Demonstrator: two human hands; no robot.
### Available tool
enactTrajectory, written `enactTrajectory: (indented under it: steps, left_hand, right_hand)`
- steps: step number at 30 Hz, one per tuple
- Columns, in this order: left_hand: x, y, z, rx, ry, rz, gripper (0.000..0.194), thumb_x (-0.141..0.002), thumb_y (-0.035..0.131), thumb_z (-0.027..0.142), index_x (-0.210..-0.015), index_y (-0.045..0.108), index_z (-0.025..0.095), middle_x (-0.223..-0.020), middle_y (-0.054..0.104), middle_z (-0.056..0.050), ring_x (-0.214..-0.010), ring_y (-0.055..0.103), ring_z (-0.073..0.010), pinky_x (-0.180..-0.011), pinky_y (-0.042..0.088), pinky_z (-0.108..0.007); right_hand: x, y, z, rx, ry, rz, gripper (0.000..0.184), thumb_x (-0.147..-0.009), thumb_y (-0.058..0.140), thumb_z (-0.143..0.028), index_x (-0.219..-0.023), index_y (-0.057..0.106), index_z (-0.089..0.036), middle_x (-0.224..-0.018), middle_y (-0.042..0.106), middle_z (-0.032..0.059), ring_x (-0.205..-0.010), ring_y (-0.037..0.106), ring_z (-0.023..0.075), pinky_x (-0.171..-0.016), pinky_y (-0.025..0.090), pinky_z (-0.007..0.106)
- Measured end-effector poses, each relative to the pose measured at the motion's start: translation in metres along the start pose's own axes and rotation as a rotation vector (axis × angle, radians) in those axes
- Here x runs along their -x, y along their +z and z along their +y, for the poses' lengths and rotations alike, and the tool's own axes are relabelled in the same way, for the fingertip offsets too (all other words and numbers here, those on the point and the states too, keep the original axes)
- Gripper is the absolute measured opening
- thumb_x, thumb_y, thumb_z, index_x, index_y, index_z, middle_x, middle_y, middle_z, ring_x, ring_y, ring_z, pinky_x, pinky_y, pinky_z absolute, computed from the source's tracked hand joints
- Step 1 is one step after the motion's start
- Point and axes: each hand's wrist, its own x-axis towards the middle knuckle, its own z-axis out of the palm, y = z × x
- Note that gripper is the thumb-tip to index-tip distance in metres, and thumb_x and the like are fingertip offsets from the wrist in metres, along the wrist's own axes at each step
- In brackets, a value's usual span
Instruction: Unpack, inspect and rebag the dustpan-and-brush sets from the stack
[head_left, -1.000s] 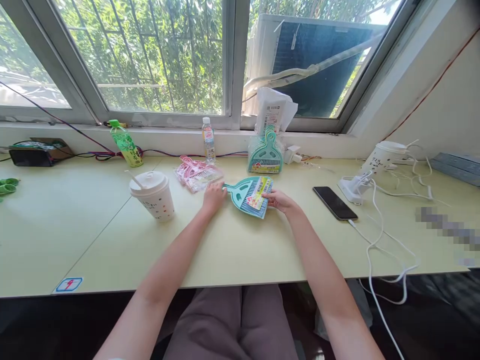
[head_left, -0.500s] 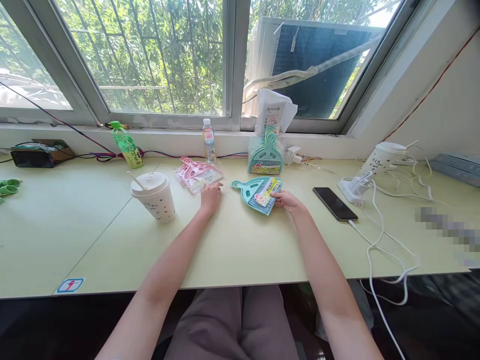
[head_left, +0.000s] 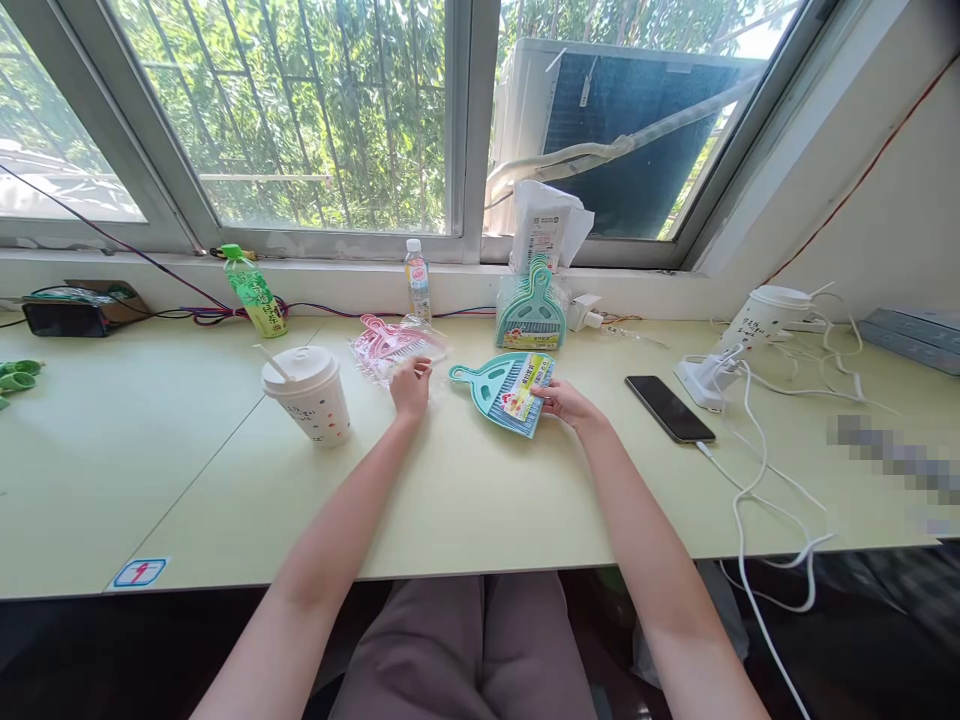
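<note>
My right hand [head_left: 564,402] grips the right edge of a teal dustpan-and-brush set [head_left: 501,390] with a yellow label, flat on the pale green table [head_left: 465,490]. My left hand [head_left: 411,385] has its fingers pinched on the clear plastic bag of pink dustpan sets [head_left: 390,345], whose near edge is lifted. A stack of teal dustpan sets in a bag [head_left: 531,310] stands upright at the back by the window sill.
A white paper cup with lid and straw [head_left: 306,393] stands left of my left hand. A black phone [head_left: 669,407] on a white cable lies to the right, beside a tipped paper cup [head_left: 765,312]. A green bottle [head_left: 253,290] and a small water bottle [head_left: 418,280] stand by the sill.
My left hand let go of the teal dustpan's handle, moved left and took hold of the pink sets' bag. My right hand shifted the teal set slightly.
</note>
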Motion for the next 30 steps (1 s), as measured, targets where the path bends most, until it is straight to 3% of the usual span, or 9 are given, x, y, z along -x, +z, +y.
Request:
enactTrajectory:
  steps: [8, 12, 16, 19, 21, 22, 24, 27, 30]
  left_hand:
    - [0.01, -0.005, 0.017, -0.107, 0.244, 0.119, 0.018, -0.093, 0.045, 0.025, -0.096, 0.062, 0.023, -0.098, 0.068, -0.004, -0.085, 0.063, -0.0194, -0.093, 0.038, -0.036]
    - [0.015, -0.003, 0.023, -0.082, 0.355, 0.035, 0.018, -0.093, 0.044, 0.025, -0.096, 0.062, 0.024, -0.097, 0.067, -0.004, -0.092, 0.062, -0.0198, -0.093, 0.038, -0.035]
    - [0.027, 0.002, 0.038, -0.024, 0.444, -0.059, 0.019, -0.093, 0.048, 0.032, -0.106, 0.059, 0.025, -0.108, 0.065, -0.006, -0.106, 0.059, -0.0209, -0.099, 0.038, -0.036]
    - [0.032, 0.004, 0.045, 0.024, 0.321, 0.209, 0.051, -0.088, 0.055, 0.043, -0.132, 0.041, 0.023, -0.139, 0.046, -0.013, -0.133, 0.039, -0.0258, -0.109, 0.03, -0.042]
    - [0.027, 0.003, 0.043, 0.068, 0.147, 0.391, 0.067, -0.086, 0.056, 0.048, -0.141, 0.026, 0.023, -0.15, 0.03, -0.015, -0.142, 0.025, -0.0264, -0.113, 0.026, -0.044]
    - [0.023, 0.003, 0.04, 0.111, 0.053, 0.418, 0.07, -0.087, 0.054, 0.05, -0.143, 0.021, 0.023, -0.152, 0.025, -0.016, -0.143, 0.023, -0.0259, -0.112, 0.028, -0.044]
    - [0.012, 0.004, 0.033, 0.273, -0.11, 0.318, 0.07, -0.089, 0.048, 0.052, -0.145, 0.017, 0.024, -0.152, 0.025, -0.016, -0.14, 0.03, -0.0246, -0.108, 0.037, -0.04]
    - [0.002, 0.009, 0.025, 0.651, -0.227, -0.086, 0.062, -0.09, 0.046, 0.052, -0.143, 0.027, 0.025, -0.143, 0.044, -0.013, -0.128, 0.049, -0.0234, -0.098, 0.047, -0.036]
    - [0.006, 0.015, 0.026, 0.921, -0.287, -0.424, 0.055, -0.084, 0.058, 0.048, -0.131, 0.047, 0.021, -0.122, 0.063, -0.011, -0.11, 0.062, -0.024, -0.091, 0.052, -0.037]
  right_hand:
    - [0.001, 0.033, 0.004, -0.039, -0.134, -0.133, 0.025, -0.07, 0.074, -0.018, -0.095, 0.069, -0.016, -0.096, 0.075, 0.0087, -0.082, 0.072, 0.0218, -0.073, 0.06, 0.034]
    - [0.003, 0.051, 0.009, -0.012, -0.165, -0.162, 0.028, -0.067, 0.077, -0.022, -0.093, 0.069, -0.016, -0.097, 0.074, 0.0091, -0.081, 0.071, 0.0227, -0.07, 0.06, 0.035]
    - [0.003, 0.066, 0.015, -0.078, -0.204, -0.044, 0.029, -0.066, 0.079, -0.024, -0.091, 0.066, -0.016, -0.092, 0.074, 0.0081, -0.081, 0.071, 0.0227, -0.074, 0.061, 0.038]
    - [0.003, 0.07, 0.018, -0.144, -0.244, 0.019, 0.03, -0.068, 0.079, -0.026, -0.092, 0.064, -0.017, -0.098, 0.073, 0.0076, -0.086, 0.07, 0.0224, -0.08, 0.06, 0.04]
    - [0.004, 0.07, 0.019, -0.183, -0.275, 0.041, 0.028, -0.07, 0.077, -0.026, -0.093, 0.063, -0.018, -0.102, 0.072, 0.0074, -0.09, 0.07, 0.0223, -0.083, 0.059, 0.04]
    - [0.004, 0.069, 0.019, -0.202, -0.288, 0.046, 0.028, -0.071, 0.076, -0.026, -0.093, 0.063, -0.018, -0.103, 0.071, 0.0072, -0.091, 0.069, 0.0223, -0.084, 0.059, 0.04]
    - [0.006, 0.069, 0.018, -0.229, -0.308, 0.04, 0.026, -0.072, 0.075, -0.025, -0.094, 0.063, -0.018, -0.106, 0.071, 0.0069, -0.095, 0.068, 0.0226, -0.086, 0.059, 0.04]
    - [0.008, 0.07, 0.016, -0.229, -0.31, 0.027, 0.026, -0.072, 0.076, -0.026, -0.093, 0.063, -0.018, -0.106, 0.071, 0.0072, -0.099, 0.067, 0.0233, -0.088, 0.058, 0.04]
    - [0.01, 0.073, 0.015, -0.222, -0.307, 0.045, 0.026, -0.07, 0.077, -0.025, -0.091, 0.063, -0.017, -0.103, 0.071, 0.0078, -0.097, 0.068, 0.0235, -0.086, 0.059, 0.04]
